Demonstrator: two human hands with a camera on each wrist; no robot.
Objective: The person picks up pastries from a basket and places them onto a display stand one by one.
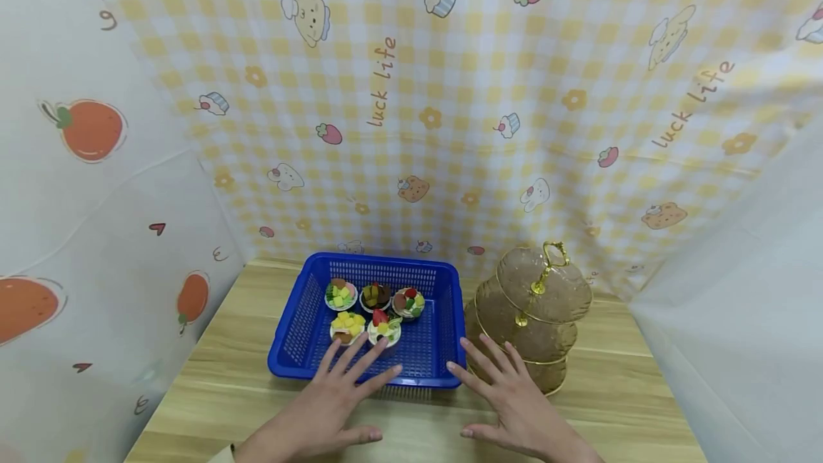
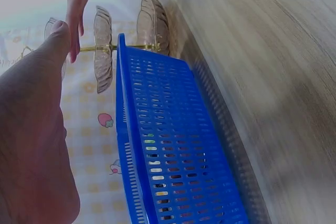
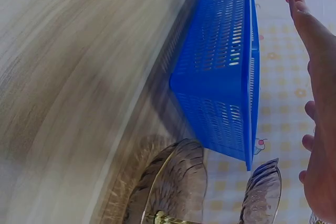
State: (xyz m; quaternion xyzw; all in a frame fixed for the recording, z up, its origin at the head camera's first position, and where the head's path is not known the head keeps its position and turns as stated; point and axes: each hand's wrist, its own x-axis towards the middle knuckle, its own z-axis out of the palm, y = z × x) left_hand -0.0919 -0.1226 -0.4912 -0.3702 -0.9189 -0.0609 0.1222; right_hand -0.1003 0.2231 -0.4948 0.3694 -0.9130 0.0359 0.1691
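A blue perforated plastic basket (image 1: 418, 357) stands on the table with several toy cupcakes inside, among them one with yellow cubes (image 1: 348, 323), one with a strawberry (image 1: 383, 330) and a dark chocolate one (image 1: 376, 297). My left hand (image 1: 334, 399), fingers spread, hovers over the basket's near rim and holds nothing. Just right of the basket's near corner is my right hand (image 1: 511, 399), palm down with fingers spread, also bare. Its fingertips overlap a three-tier stand (image 1: 543, 291) of brownish clear plates with gold edges and a gold handle. Both wrist views show the hands above the rim's height.
The wooden table (image 1: 617, 384) carries the basket at centre and the tiered stand to its right. A yellow checked cloth (image 1: 411, 148) hangs behind, with white cloth walls at the left (image 1: 128, 234) and right (image 1: 726, 270).
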